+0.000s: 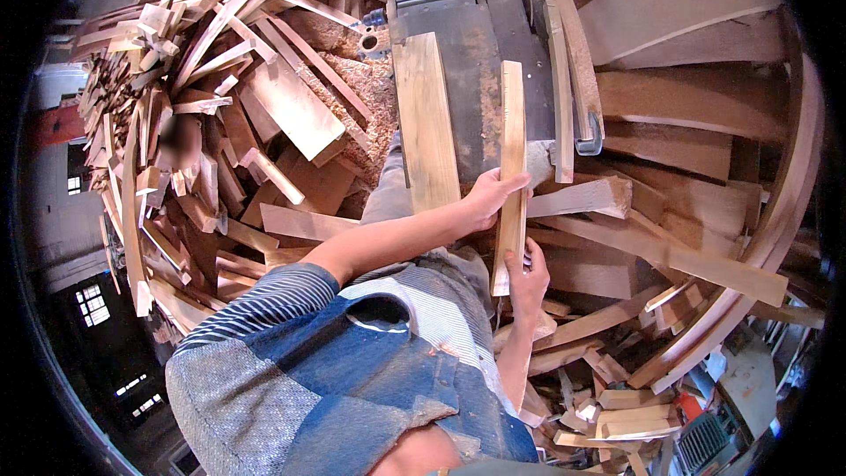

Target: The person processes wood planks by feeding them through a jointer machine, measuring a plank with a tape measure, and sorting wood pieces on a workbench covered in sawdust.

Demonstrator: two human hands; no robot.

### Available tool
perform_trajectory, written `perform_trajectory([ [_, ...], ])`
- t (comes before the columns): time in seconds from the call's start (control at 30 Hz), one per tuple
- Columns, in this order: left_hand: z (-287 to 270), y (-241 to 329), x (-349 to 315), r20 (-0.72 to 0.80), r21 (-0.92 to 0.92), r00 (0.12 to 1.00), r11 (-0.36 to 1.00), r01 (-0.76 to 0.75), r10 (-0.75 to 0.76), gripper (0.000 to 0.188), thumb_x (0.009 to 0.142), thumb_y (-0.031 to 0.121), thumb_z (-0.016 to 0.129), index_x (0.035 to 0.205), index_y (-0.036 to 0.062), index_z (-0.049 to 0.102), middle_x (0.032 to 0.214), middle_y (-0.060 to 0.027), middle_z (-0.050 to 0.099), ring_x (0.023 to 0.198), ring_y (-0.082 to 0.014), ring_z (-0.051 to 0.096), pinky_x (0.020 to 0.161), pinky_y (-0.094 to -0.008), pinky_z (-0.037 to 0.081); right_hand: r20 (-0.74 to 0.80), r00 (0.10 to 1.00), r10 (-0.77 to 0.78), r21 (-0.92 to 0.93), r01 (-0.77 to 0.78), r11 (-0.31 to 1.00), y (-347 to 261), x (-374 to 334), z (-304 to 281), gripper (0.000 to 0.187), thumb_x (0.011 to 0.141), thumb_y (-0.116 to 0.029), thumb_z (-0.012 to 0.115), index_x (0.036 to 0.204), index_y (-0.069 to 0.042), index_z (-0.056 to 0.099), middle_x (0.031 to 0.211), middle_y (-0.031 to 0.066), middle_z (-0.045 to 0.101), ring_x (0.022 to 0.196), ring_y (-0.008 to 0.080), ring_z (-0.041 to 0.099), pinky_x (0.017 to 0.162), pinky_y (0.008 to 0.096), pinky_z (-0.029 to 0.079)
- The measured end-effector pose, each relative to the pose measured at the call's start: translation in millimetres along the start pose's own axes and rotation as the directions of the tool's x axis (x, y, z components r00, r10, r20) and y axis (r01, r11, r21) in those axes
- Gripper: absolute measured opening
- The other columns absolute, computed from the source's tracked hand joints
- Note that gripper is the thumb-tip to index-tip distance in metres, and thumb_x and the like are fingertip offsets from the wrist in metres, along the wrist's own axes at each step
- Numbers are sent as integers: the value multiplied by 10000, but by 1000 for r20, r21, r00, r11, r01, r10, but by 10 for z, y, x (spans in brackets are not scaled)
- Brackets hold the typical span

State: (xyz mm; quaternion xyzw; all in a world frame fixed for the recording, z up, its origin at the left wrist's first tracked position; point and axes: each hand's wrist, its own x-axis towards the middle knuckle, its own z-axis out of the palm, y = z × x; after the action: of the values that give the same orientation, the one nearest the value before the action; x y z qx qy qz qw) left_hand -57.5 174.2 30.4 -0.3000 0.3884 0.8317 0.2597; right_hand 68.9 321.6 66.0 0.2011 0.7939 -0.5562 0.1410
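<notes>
A long, narrow, pale wooden strip (512, 137) is held in both my hands, its far end over a dark metal machine table (432, 22). My left hand (493, 199) is closed around the strip near its middle, thumb across the top. Closer to my body, my right hand (527, 278) grips the near end; some of its fingers are hidden beneath the wood. Left of the strip, a wider, flat board (429, 123) lies along the machine table, its near end by my left forearm.
Wooden offcuts (291, 106) are heaped at the left, with sawdust (361, 79) beside the machine. A thin strip (559, 88) and a long wooden rail (577, 53) run along the table's right side. Boards (696, 106) are stacked at the right. Loose pieces (634, 419) lie lower right.
</notes>
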Motion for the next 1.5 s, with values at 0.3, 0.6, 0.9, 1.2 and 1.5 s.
perform_trajectory([
  [0.3,-66,-56,10,33,-83,998,995,54,-52,247,1022,284,666,1098,61,591,986,-80,674,850,-207,689,744,-395,596,-5,1000,-6,76,6,997,-44,-61,-70,293,990,-208,660,1182,12,687,951,71,725,835,154,656,790,320,537],
  [0.6,-337,-85,60,-46,-42,998,999,29,-31,244,1043,288,632,1087,60,555,993,-66,629,864,-224,685,734,-401,600,111,987,118,275,-145,950,-71,23,-174,306,1038,-273,616,1147,10,656,838,56,693,667,112,632,625,273,516],
  [0.9,-423,-76,55,-96,-15,995,1000,2,-3,232,1012,279,669,1022,81,548,927,-49,597,798,-211,655,703,-376,586,-102,992,-74,-147,59,987,13,356,-349,221,982,-208,664,1105,-27,698,863,148,695,653,243,646,646,379,524],
  [1.2,-545,38,-8,-103,-5,994,1000,23,-24,209,1020,281,651,1079,119,533,952,-28,623,852,-204,650,774,-399,586,-142,875,-463,-603,294,741,114,1034,-677,208,964,-214,675,1107,-70,719,966,163,669,859,366,660,732,462,521],
  [1.5,-456,49,17,-88,12,995,999,38,-37,187,1012,258,654,1035,102,555,916,-38,623,810,-205,647,752,-380,583,-222,935,-275,-365,182,913,366,810,-581,205,956,-207,692,1076,-44,724,913,193,700,810,386,671,730,469,535],
])
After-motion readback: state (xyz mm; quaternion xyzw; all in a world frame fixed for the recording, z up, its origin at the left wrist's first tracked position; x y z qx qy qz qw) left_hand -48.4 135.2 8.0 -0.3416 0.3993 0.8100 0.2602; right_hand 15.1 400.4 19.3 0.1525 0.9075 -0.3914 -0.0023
